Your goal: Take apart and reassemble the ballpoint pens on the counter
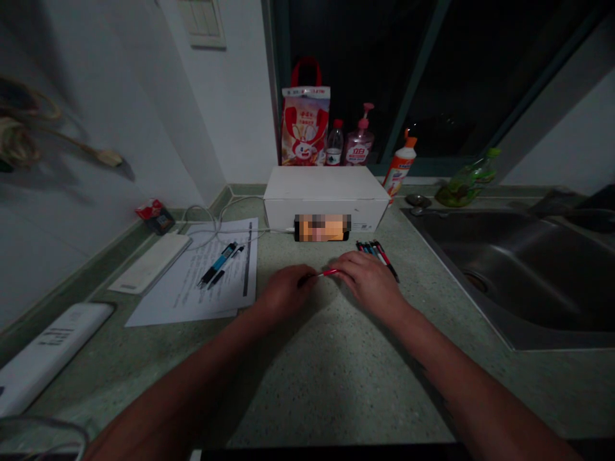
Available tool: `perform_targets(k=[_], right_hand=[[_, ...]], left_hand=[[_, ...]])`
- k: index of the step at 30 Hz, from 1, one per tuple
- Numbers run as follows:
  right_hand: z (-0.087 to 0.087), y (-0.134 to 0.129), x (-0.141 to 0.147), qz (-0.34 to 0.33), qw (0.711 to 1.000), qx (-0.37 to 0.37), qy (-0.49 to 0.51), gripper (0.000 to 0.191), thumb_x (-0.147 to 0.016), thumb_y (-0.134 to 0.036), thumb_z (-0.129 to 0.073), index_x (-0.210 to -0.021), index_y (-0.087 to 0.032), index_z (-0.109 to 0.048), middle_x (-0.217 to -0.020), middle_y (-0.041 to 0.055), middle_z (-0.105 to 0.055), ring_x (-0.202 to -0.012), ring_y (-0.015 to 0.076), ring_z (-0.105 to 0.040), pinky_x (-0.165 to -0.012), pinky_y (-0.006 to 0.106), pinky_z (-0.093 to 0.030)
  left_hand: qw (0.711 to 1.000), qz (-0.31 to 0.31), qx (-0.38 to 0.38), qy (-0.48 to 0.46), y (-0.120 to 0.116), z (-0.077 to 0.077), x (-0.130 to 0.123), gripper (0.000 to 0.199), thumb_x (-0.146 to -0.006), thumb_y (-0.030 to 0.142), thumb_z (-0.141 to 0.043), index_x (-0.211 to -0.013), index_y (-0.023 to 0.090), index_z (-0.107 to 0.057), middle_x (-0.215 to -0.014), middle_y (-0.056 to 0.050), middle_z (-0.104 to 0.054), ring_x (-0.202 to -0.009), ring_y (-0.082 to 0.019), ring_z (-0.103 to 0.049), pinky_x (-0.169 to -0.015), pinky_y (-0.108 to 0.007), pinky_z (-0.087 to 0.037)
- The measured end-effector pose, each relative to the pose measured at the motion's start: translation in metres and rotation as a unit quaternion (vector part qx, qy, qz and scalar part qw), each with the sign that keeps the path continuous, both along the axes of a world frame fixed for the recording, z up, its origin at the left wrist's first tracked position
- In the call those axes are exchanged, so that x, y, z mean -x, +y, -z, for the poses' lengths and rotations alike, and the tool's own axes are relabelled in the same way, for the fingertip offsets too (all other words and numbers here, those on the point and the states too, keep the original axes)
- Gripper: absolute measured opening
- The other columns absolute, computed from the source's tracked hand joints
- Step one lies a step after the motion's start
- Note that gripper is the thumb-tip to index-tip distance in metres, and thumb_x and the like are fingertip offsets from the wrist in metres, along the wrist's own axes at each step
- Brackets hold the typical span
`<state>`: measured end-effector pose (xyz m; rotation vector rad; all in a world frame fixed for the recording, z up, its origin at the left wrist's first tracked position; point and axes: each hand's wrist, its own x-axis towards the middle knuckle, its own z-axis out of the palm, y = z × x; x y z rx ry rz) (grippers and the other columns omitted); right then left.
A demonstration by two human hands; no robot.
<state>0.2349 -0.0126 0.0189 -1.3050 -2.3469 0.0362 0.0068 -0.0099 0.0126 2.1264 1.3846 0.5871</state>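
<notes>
Left hand (287, 291): fingers closed on the dark end of a pen (330, 272). Right hand (369, 278): fingers pinched on its red end. A thin pale section shows between; the fingers cover both tips, so cannot tell whether the pen is in one piece. It is held level, above the middle of the worktop (307, 384).

Surface: green, speckled; light dim. Pale wall (245, 83) behind and to the left, bearing a switch panel (202, 22). Dark window (355, 51) at the back; steel sink (538, 262) set in at right.

Surroundings: pen group (383, 253) just beyond the right hand, partly covered by it. Farther back, phone (321, 234) on its long edge before a white box (327, 182); its screen is blurred out. A pale cable (276, 230) runs from it to the left. The box hides the feet of a red bag (306, 125), a red-capped bottle (335, 144) and a pink pump bottle (359, 144). Orange-capped bottle (401, 166) at the box's right; green-capped bottle (468, 182) behind the sink.

Left side: printed sheets (192, 301) with dark-and-blue pens (220, 262) on top; a flat white block (151, 262) overlaps their left edge. Larger white bar (55, 352) nearer the viewer.
</notes>
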Motion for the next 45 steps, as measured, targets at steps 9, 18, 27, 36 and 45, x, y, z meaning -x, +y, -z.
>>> perform_targets(k=[9,18,27,36,45], right_hand=[[0.001,0.007,-0.012,0.129,0.99,0.06,-0.011,0.03,-0.107,-0.028,-0.05,-0.121,-0.021,-0.075,-0.112,0.011,-0.077,-0.099,0.0281,-0.072,-0.083,0.039,-0.053],[0.009,0.0,0.007,-0.03,0.992,-0.11,-0.056,0.017,-0.099,-0.019,-0.068,-0.111,-0.023,-0.078,-0.105,0.0083,-0.074,-0.099,0.026,-0.065,-0.088,0.04,-0.049],[0.004,-0.002,0.007,-0.036,0.994,-0.098,-0.023,0.018,-0.103,-0.024,-0.062,-0.112,-0.024,-0.078,-0.105,0.0094,-0.072,-0.097,0.025,-0.065,-0.085,0.039,-0.051],[0.017,0.002,0.001,-0.019,0.997,0.073,-0.001,0.02,-0.101,-0.022,-0.065,-0.116,-0.027,-0.079,-0.103,0.0074,-0.072,-0.097,0.0224,-0.068,-0.082,0.033,-0.052],[0.019,0.003,0.005,-0.032,0.994,0.107,-0.018,0.02,-0.1,-0.023,-0.067,-0.116,-0.025,-0.078,-0.103,0.0069,-0.073,-0.101,0.0228,-0.069,-0.088,0.034,-0.052]], left_hand=[[0.98,-0.08,-0.051,0.175,0.01,-0.002,0.01,0.021,-0.097,0.023,-0.056,-0.098,0.02,-0.076,-0.104,-0.012,-0.074,-0.103,-0.029,-0.067,-0.089,-0.04,-0.049],[0.998,-0.013,-0.044,0.042,-0.002,0.002,-0.004,0.028,-0.091,0.025,-0.069,-0.118,0.02,-0.075,-0.105,-0.008,-0.076,-0.097,-0.026,-0.069,-0.09,-0.038,-0.052],[1.0,-0.009,0.015,-0.015,0.0,0.006,-0.003,0.021,-0.097,0.024,-0.058,-0.105,0.021,-0.078,-0.1,-0.009,-0.08,-0.09,-0.024,-0.072,-0.081,-0.036,-0.05],[0.992,0.068,-0.043,0.097,-0.005,0.008,-0.004,0.018,-0.098,0.021,-0.062,-0.106,0.018,-0.077,-0.104,-0.01,-0.075,-0.098,-0.026,-0.069,-0.088,-0.038,-0.052],[0.987,0.089,-0.056,0.119,-0.005,0.011,-0.006,0.018,-0.093,0.015,-0.065,-0.108,0.018,-0.076,-0.099,-0.008,-0.073,-0.095,-0.024,-0.067,-0.085,-0.036,-0.051]])
